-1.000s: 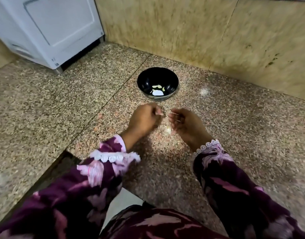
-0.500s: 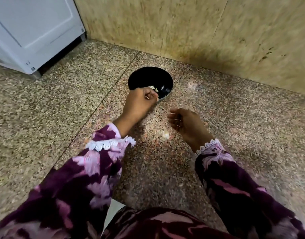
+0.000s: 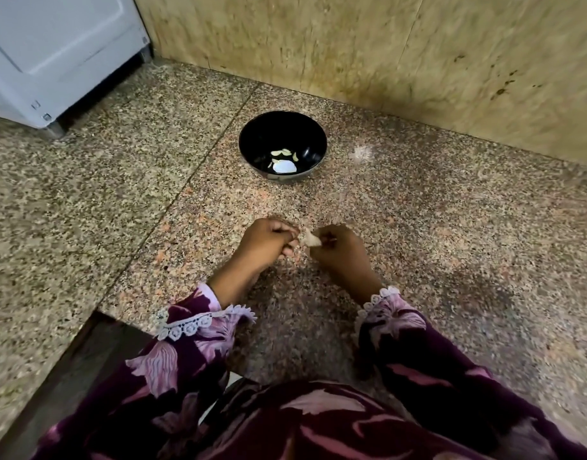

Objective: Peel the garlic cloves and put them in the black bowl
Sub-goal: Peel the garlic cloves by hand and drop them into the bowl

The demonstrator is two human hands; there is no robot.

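Note:
The black bowl [image 3: 257,136] stands on the speckled granite counter [image 3: 418,234] near the back wall, with a few pale peeled garlic cloves [image 3: 283,153] in its bottom. In front of it my two hands meet above the counter. My right hand [image 3: 338,252] pinches a pale garlic clove [image 3: 312,240] at its fingertips. My left hand [image 3: 267,240] is curled, its fingertips close beside that clove; I cannot tell whether they touch it.
A white appliance [image 3: 59,51] stands at the back left. A beige stone wall [image 3: 385,44] runs behind the bowl. The counter's front edge drops away at the lower left [image 3: 96,330]. A pale speck [image 3: 362,152] lies right of the bowl.
My left hand reached to the bowl half a second ago and has come back beside my right hand. My right hand now pinches a clove.

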